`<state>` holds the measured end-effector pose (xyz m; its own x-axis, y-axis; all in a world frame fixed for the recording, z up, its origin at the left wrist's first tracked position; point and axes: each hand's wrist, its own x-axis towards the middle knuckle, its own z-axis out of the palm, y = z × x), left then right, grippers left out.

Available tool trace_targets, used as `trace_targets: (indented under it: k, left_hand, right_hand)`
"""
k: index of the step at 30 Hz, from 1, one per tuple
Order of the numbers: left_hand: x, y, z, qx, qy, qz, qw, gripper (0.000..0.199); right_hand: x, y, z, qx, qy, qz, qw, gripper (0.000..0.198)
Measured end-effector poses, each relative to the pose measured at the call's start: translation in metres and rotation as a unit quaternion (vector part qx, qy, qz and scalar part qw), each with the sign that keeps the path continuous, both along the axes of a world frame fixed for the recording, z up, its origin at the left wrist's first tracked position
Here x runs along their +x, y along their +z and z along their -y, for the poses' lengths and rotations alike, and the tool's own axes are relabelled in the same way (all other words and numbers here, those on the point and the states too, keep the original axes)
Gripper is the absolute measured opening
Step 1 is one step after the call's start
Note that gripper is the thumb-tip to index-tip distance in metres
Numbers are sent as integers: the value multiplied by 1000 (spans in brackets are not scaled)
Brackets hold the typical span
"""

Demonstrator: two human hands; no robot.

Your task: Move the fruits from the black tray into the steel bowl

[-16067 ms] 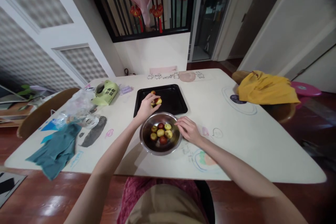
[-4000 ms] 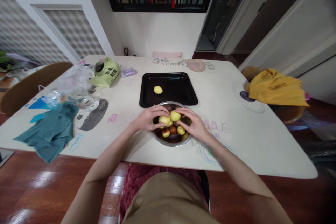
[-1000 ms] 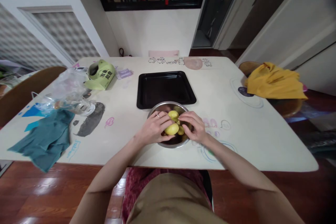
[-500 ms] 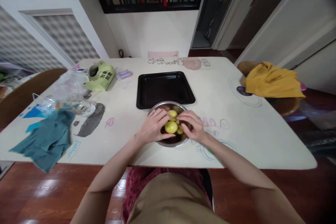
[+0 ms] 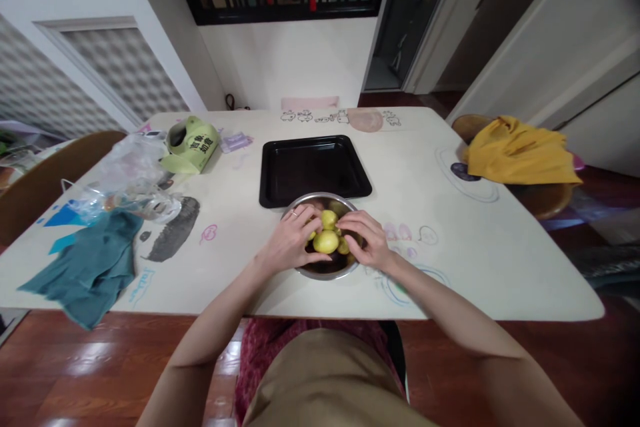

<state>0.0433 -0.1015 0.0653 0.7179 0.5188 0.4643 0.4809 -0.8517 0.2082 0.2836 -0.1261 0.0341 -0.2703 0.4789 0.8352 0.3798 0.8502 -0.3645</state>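
Observation:
A round steel bowl [image 5: 330, 275] stands near the table's front edge, with several yellow, lemon-like fruits [image 5: 326, 241] in it. Over the bowl's left side, my left hand [image 5: 295, 237] curves inward, its thumb apart from its fingers, beside the fruits. From the right, my right hand [image 5: 369, 240] reaches in with fingers bent and spread at the fruits' edge. Both hands look open, with no fruit lifted in either. My fingers partly cover the fruits, so whether they touch them is hard to see. Right behind the bowl lies a black baking tray [image 5: 315, 170].
On the left of the white table [image 5: 240, 213] are a teal cloth [image 5: 93, 263], clear plastic packaging [image 5: 145, 200], a light green paper carrier [image 5: 195, 147] and a purple packet [image 5: 236, 141]. A yellow cloth [image 5: 520, 153] hangs over a chair at the right.
My left fingers have drawn slightly back to the left, showing more of the fruits. My right hand, the bowl and the tray stay about where they were.

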Motion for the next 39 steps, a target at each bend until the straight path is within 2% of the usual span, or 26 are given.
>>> trace_targets:
  k: [20, 30, 34, 39]
  left_hand:
    - [-1, -1, -2, -42, -23, 43, 998, 63]
    - [0, 4, 1, -42, -15, 42, 998, 48]
    - [0, 2, 1, -48, -26, 58, 997, 60]
    - [-1, -1, -1, -80, -46, 44, 995, 73]
  right_hand:
    - [0, 0, 0, -1, 0, 1, 1000, 25]
    - [0, -1, -1, 18, 7, -1, 1000, 28]
    - [0, -3, -1, 16, 9, 4, 1000, 26]
    - [0, -2, -2, -18, 11, 25, 999, 29]
